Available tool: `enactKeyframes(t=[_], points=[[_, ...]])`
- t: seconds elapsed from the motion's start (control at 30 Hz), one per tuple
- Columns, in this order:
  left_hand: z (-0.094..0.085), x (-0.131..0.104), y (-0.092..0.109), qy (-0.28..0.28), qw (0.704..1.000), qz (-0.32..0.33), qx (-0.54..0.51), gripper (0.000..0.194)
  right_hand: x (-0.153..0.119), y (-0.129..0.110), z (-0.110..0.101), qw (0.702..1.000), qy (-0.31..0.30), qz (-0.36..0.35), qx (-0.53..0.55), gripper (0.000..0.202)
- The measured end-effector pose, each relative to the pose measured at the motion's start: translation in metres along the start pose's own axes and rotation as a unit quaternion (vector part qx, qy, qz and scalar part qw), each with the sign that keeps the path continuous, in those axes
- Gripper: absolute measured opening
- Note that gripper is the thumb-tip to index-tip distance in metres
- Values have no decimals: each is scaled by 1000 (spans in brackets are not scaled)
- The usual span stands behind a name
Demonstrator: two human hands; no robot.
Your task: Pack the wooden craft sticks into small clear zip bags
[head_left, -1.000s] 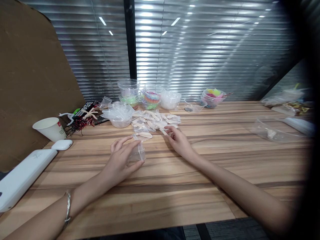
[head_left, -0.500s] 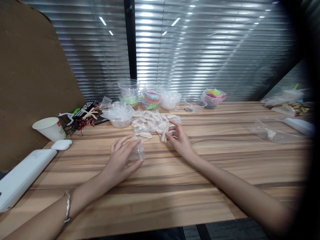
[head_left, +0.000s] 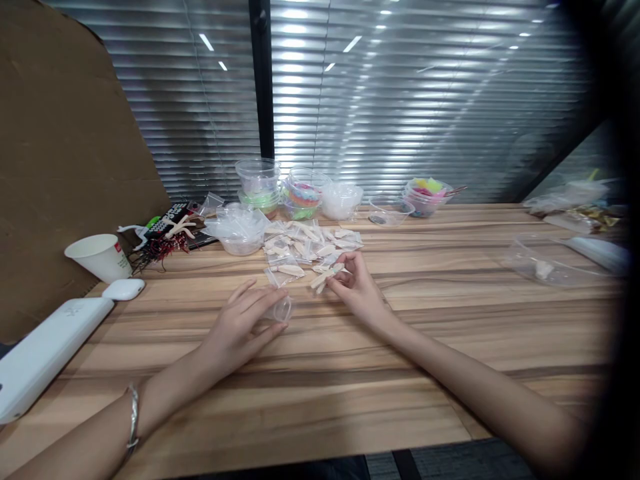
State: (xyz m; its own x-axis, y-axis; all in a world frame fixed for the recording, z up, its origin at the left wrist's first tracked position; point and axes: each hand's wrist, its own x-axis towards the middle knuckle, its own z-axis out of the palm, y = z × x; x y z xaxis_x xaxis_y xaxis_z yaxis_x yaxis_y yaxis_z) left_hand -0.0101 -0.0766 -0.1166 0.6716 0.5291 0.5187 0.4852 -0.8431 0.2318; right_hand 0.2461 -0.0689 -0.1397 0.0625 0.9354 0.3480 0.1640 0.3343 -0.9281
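My left hand rests near the middle of the wooden table, its fingers closed round the sides of a small clear plastic bag, whose mouth bulges to the right. To its right, my right hand pinches a few pale wooden pieces between thumb and fingers. Just beyond both hands lies a pile of small clear bags with similar pale pieces inside. One such bag lies at the pile's near edge, between the hands.
Clear bowls and stacked tubs with coloured contents stand behind the pile. At the left are a paper cup, a white case and a long white device. A clear tray lies right.
My right hand has drawn back slightly toward me, with the pale pieces lifted from the pile's edge. The bag at my left hand has bulged open and its far edge has shifted.
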Motion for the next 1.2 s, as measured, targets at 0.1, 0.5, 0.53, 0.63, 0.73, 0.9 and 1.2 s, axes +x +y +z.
enactKeyframes(t=[0.1,0.5,0.53,0.63,0.73,0.9,1.2], points=[[2,-2,2,15,999,-18,-36,45,-3,-3,3,1000,-3,-10,26,32],[-4,3,7,-42,993,-64,-90,49,-25,-29,18,990,-50,-7,133,34],[-4,3,8,-48,992,-66,-92,49,-26,-29,19,990,-50,-4,131,35],[-5,2,9,-63,992,-68,-84,49,-29,-29,20,990,-58,3,132,39],[-5,2,10,-81,991,-68,-77,47,-30,-28,22,988,-74,7,137,36],[-4,1,9,-84,992,-64,-71,46,-32,-27,23,988,-80,4,132,28],[-2,-1,8,-88,991,-76,-63,46,-35,-31,22,995,-83,-47,28,21]])
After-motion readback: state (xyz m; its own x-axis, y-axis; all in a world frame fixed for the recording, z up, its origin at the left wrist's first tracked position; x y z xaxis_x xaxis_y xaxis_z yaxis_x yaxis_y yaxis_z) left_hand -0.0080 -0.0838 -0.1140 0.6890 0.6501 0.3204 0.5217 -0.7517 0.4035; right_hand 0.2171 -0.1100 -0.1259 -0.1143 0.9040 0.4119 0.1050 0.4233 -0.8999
